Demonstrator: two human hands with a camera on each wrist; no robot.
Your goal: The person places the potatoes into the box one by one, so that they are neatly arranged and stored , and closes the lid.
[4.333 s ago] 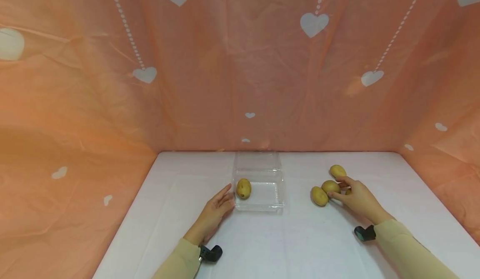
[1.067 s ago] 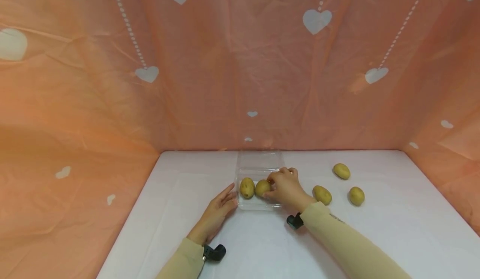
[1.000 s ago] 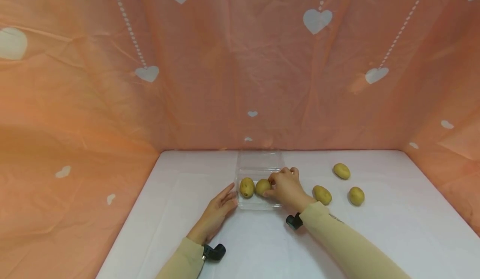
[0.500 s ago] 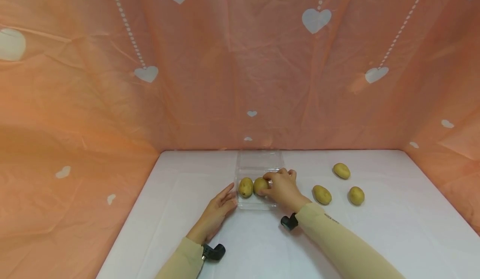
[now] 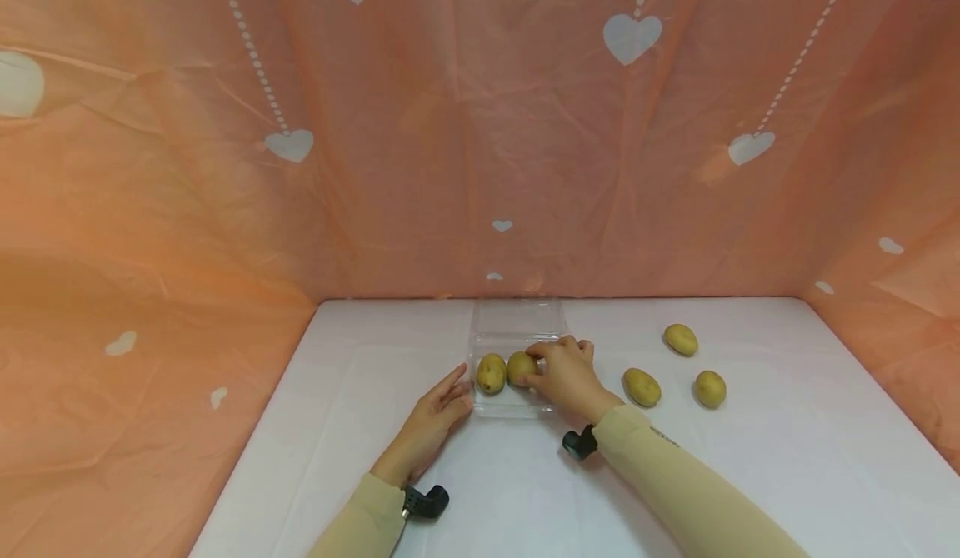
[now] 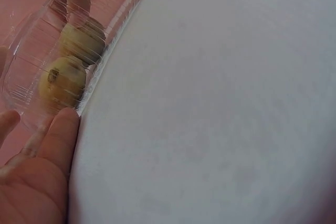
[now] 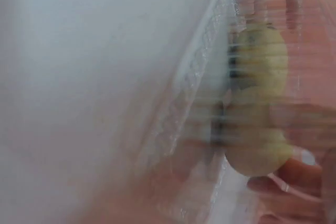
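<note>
A clear plastic clamshell container (image 5: 513, 411) lies on the white table with its lid (image 5: 519, 318) folded back. Inside, at the left end, sits one potato (image 5: 491, 374). My right hand (image 5: 572, 379) pinches a second potato (image 5: 521, 369) between thumb and fingers, low in the container and right beside the first. Through the clear wall, the right wrist view shows the held potato (image 7: 257, 150) at my fingertips. My left hand (image 5: 427, 425) rests at the container's left side with relaxed fingers; in the left wrist view its fingertips (image 6: 67, 116) are right at the wall.
Three loose potatoes lie to the right of the container: one farther back (image 5: 681, 340), one near my right wrist (image 5: 642, 387) and one farther right (image 5: 709, 389). A pinkish-orange curtain (image 5: 480, 166) with white hearts hangs behind the table.
My right hand has taken a potato from the group at right and carried it left into the container, then shifted slightly left against the first potato. My left hand has stayed in place.
</note>
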